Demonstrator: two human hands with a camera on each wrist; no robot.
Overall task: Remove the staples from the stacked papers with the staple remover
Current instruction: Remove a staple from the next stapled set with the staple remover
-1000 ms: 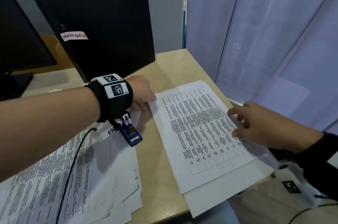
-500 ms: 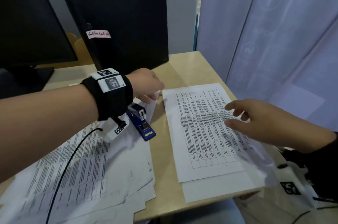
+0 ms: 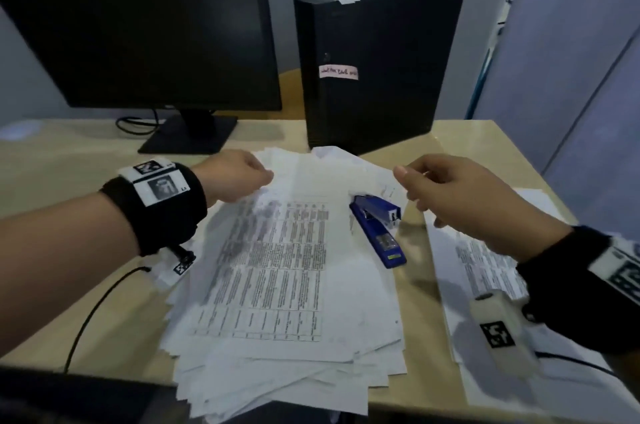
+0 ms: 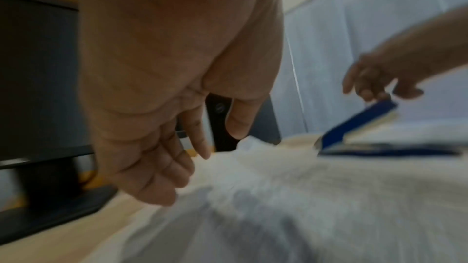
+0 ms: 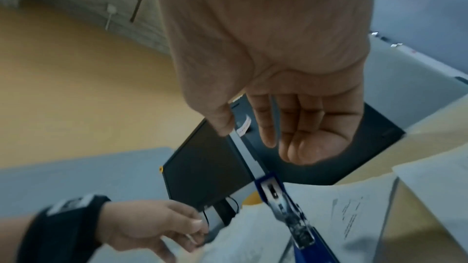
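Hands, both mine, empty: my left hand (image 3: pixel 235 178) hovers with loose fingers at the far left corner of the big messy paper stack (image 3: pixel 287 271), having left the smaller sheets (image 3: pixel 485 264), and my right hand (image 3: pixel 460 202) (fingers relaxed) has crossed to hang above the blue staple remover (image 3: pixel 377 229). Tool lies ungripped on the stack's right edge; next stapled set apparently due.

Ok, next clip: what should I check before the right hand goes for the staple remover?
1. Right hand empty: ok, fingers relaxed, holding nothing.
2. Blue staple remover within reach: ok, lies on the paper pile close by that hand.
3. Left hand steadying the pile: cannot tell, contact is hidden.
4. Staple located: cannot tell, too blurred.
5. Right-side sheets kept apart from the pile: ok.
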